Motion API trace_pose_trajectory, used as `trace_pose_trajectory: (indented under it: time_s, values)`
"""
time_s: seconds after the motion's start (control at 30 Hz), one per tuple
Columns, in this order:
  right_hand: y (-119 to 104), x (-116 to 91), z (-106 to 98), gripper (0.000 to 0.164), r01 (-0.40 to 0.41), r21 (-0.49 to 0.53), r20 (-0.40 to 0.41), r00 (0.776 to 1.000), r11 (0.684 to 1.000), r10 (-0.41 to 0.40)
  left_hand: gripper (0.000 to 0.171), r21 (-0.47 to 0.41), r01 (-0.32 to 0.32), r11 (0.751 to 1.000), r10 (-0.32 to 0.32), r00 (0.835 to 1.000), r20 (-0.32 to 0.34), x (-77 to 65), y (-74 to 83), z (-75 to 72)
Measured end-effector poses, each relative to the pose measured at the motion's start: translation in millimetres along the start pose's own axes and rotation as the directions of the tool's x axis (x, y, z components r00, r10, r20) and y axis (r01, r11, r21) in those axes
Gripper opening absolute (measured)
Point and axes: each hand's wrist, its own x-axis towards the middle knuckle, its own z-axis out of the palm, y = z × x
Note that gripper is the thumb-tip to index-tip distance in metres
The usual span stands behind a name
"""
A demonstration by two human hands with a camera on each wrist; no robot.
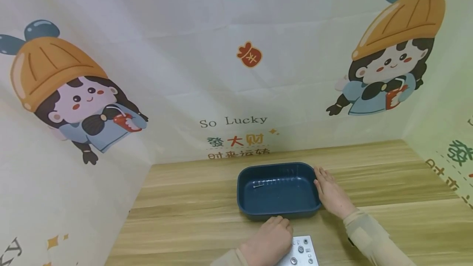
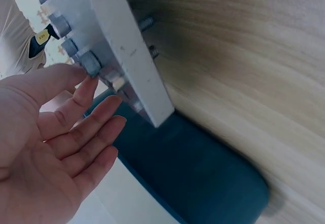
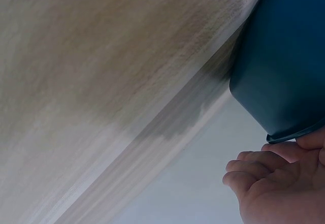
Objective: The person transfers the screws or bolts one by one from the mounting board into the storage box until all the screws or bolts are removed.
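Note:
At the near side of the table, my left hand (image 1: 269, 241) is over a silvery metal block (image 1: 306, 260) set with several bolts. In the left wrist view its thumb and index finger pinch a bolt head (image 2: 90, 63) on the block, while the other fingers stay loosely bent. Threaded bolt ends (image 2: 147, 23) stick out from the block's other face. My right hand (image 1: 334, 196) rests against the right rim of a dark blue bin (image 1: 278, 212), fingers extended along its edge. Inside the bin, toward the left, lies a small bolt (image 1: 258, 185).
The bin and block stand on a wood-grain table (image 1: 177, 212). Printed cloth walls (image 1: 184, 73) with cartoon figures enclose it at the back and both sides. The bin stands just beyond the block and my left hand.

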Motion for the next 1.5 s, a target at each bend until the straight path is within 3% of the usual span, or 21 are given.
trace_pose_trajectory:
  time_s: [0.23, 0.4, 0.57, 0.73, 0.93, 1.07, 1.27, 1.5]
  values:
    - [-0.2, 0.1, 0.6, 0.047, -0.008, 0.003, -0.004, 1.0, 1.0, 0.008, 0.014, 0.043, -0.011, 0.999, 0.013, 0.999, -0.039, -0.3, 0.1, 2.3]
    - [-1.3, -0.6, -0.5, 0.047, -0.01, 0.004, 0.003, 1.0, 1.0, 0.01, 0.012, 0.025, 0.002, 1.0, -0.001, 0.999, -0.049, -1.0, -1.7, 1.2]
    - [-1.7, -1.1, -1.0, 0.047, -0.008, 0.006, 0.004, 1.0, 1.0, 0.008, 0.018, 0.041, 0.017, 0.999, -0.015, 0.998, -0.06, -1.3, -3.8, -5.4]
    - [-0.9, -1.2, -1.3, 0.047, -0.007, 0.008, 0.002, 1.0, 1.0, 0.007, 0.014, 0.006, 0.038, 0.999, -0.037, 0.993, -0.112, 0.1, -10.6, -16.1]
    - [0.0, -0.2, -1.1, 0.047, -0.01, 0.007, 0.004, 1.0, 1.0, 0.01, 0.011, -0.069, 0.084, 0.994, -0.091, 0.99, -0.111, 4.1, -33.3, -29.5]
    - [-0.1, -0.1, -0.7, 0.047, -0.011, 0.004, 0.009, 1.0, 1.0, 0.011, 0.013, -0.072, 0.132, 0.989, -0.141, 0.981, -0.135, 7.2, -54.3, -34.3]
    - [1.2, 0.5, 0.7, 0.047, -0.008, 0.002, 0.008, 1.0, 1.0, 0.008, 0.014, -0.082, 0.159, 0.984, -0.17, 0.974, -0.147, 14.4, -86.2, -42.2]
    - [3.4, 1.0, 2.6, 0.047, -0.003, -0.003, -0.002, 1.0, 1.0, 0.003, 0.013, -0.124, 0.165, 0.978, -0.18, 0.976, -0.122, 25.7, -112.6, -50.4]
